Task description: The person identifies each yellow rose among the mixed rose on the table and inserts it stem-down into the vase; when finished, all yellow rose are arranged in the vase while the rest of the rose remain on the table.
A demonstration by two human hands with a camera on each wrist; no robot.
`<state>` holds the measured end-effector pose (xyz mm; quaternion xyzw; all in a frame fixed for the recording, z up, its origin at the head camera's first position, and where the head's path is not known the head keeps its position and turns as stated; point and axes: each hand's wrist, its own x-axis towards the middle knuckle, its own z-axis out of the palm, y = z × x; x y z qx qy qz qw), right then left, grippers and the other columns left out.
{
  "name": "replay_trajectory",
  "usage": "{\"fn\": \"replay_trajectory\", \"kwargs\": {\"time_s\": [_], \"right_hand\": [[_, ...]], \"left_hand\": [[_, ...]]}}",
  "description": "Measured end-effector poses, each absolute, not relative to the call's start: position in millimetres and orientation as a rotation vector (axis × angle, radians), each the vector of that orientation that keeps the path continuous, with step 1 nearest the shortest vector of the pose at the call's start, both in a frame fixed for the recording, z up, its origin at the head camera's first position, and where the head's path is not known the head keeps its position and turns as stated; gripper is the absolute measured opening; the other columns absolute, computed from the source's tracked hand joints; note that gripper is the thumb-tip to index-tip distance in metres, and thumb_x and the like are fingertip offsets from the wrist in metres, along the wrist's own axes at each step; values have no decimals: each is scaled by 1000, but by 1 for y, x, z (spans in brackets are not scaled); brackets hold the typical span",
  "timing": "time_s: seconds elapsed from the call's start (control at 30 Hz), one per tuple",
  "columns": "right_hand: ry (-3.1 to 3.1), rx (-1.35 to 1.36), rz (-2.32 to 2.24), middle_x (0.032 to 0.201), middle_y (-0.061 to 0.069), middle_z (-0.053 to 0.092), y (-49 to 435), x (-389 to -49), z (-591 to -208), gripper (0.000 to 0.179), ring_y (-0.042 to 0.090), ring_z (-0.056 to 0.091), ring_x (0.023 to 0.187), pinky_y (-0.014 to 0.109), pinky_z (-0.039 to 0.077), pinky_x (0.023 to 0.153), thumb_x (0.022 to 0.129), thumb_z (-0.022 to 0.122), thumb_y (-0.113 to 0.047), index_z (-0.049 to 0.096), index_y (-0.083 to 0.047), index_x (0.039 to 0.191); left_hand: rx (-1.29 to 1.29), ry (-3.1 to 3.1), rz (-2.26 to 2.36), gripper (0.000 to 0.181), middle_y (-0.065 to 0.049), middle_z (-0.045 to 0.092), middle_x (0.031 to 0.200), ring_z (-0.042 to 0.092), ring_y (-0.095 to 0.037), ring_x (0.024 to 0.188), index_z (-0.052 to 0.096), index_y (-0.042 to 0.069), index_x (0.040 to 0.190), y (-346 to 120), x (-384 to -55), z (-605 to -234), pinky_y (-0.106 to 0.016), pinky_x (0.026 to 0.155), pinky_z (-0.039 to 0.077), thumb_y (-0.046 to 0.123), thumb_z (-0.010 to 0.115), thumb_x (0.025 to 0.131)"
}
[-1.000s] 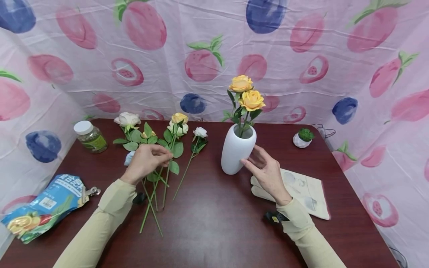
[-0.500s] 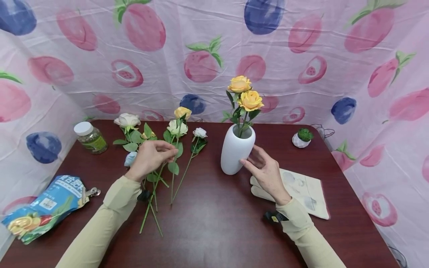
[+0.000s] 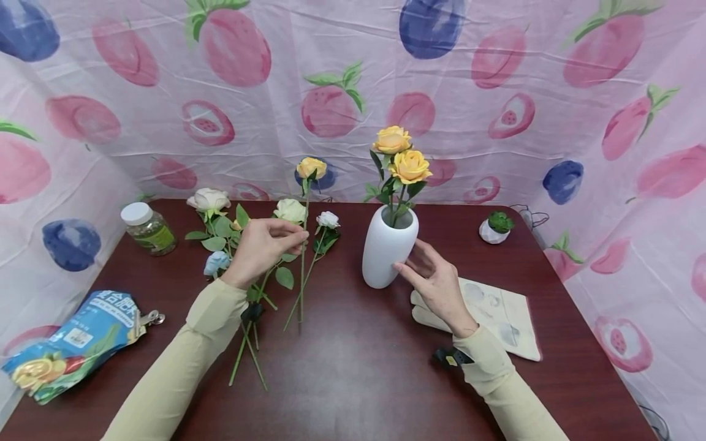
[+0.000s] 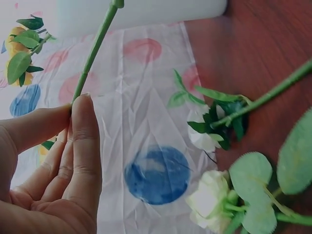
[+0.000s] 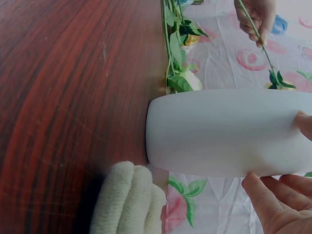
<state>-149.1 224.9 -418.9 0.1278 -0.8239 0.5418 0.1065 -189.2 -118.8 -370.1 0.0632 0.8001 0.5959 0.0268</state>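
My left hand pinches the thin green stem of a yellow rose between thumb and fingertips. The rose stands nearly upright, its bloom above the table's back edge. In the left wrist view its stem rises out of the pinch. With thumb and fingers, my right hand holds the lower right side of a white vase, which stands on the table. Two yellow roses with dark leaves are in the vase. The right wrist view shows the vase wall between thumb and fingers.
Several loose flowers lie at left, among them a white rose, a pale blue one and a small white one. A jar and a blue bag stand further left. Gloves and a succulent are at right.
My left hand has moved to the right and lifted the yellow rose up from the loose flowers, its stem now more upright. My right hand stays on the vase.
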Motion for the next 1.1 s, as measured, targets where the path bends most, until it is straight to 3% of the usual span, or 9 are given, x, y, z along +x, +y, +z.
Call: {"fn": "replay_trajectory", "kwargs": {"time_s": [0.17, 0.57, 0.77, 1.1], "right_hand": [[-2427, 377, 1592, 141, 8, 64, 225, -149, -417, 54, 25, 68, 121, 24, 57, 92, 92, 80, -26, 60, -21, 142], [-2449, 352, 1574, 139, 10, 65, 225, -149, -417, 55, 25, 70, 118, 28, 58, 92, 92, 80, -20, 59, -19, 142], [-2466, 334, 1579, 140, 16, 63, 224, -148, -415, 56, 31, 68, 120, 32, 58, 94, 92, 79, -12, 57, -11, 144], [-2429, 386, 1576, 138, 9, 66, 225, -148, -417, 54, 24, 71, 117, 27, 58, 91, 91, 81, -27, 60, -21, 141]], "left_hand": [[215, 2440, 1934, 27, -15, 79, 96, 76, -14, 72, 78, 2, 105, -108, -194, -364, -24, 73, 60, 24, 81, 91], [309, 2256, 2250, 21, -25, 76, 99, 74, -16, 72, 76, -6, 104, -81, -203, -345, -34, 74, 64, 12, 78, 92], [346, 2231, 2344, 20, -15, 78, 93, 74, -17, 72, 77, -4, 102, -69, -210, -334, -33, 74, 64, 13, 79, 92], [380, 2119, 2479, 22, -11, 77, 88, 74, -15, 67, 74, -9, 104, -52, -225, -311, -33, 74, 64, 9, 78, 92]]}}
